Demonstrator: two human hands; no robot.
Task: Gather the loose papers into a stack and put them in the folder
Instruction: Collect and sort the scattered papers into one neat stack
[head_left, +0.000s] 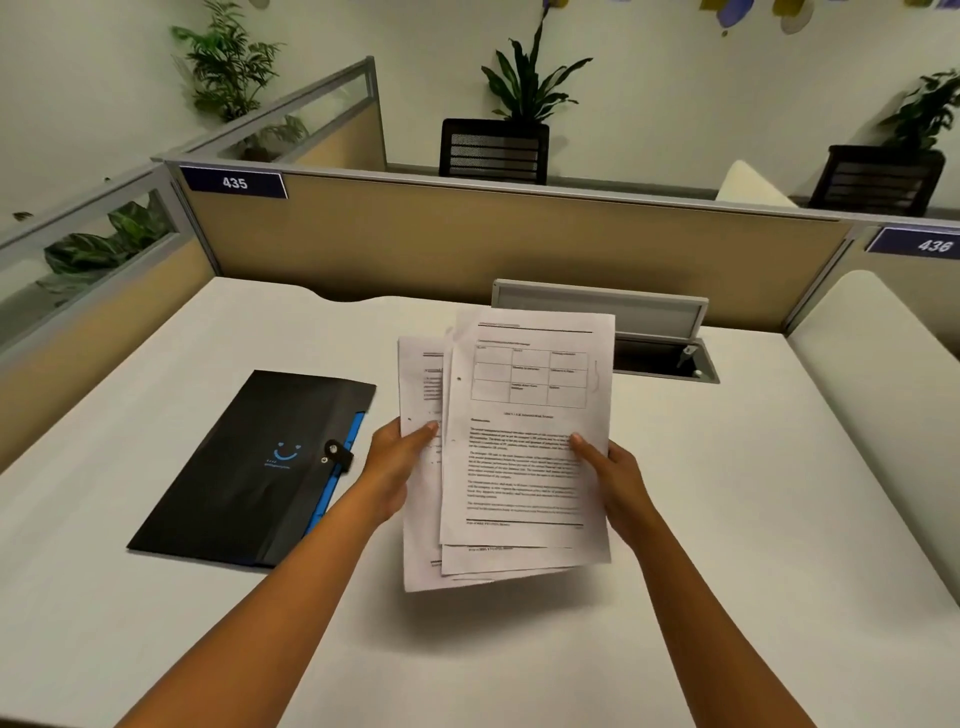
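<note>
Left hand (396, 457): grip pinches the papers' left edge, thumb on top.
Right hand (615, 475): grip pinches their right edge.
Papers (524, 447): thin printed sheets, held above the surface (727, 519), gathered but fanned and uneven.
Folder (249, 478): flat, black, matte, blue-edged, snapped closed; left of the papers on the surface.
Progress: gathering done; squaring, opening the folder and inserting remain.

Matt white printed papers (524, 447), thin and slightly curled, between the left hand (395, 467) and right hand (618, 483). Left of the left hand: folder (249, 467), black, smooth, faint sheen. Beneath the hands: desk (727, 519), smooth matt white.
</note>
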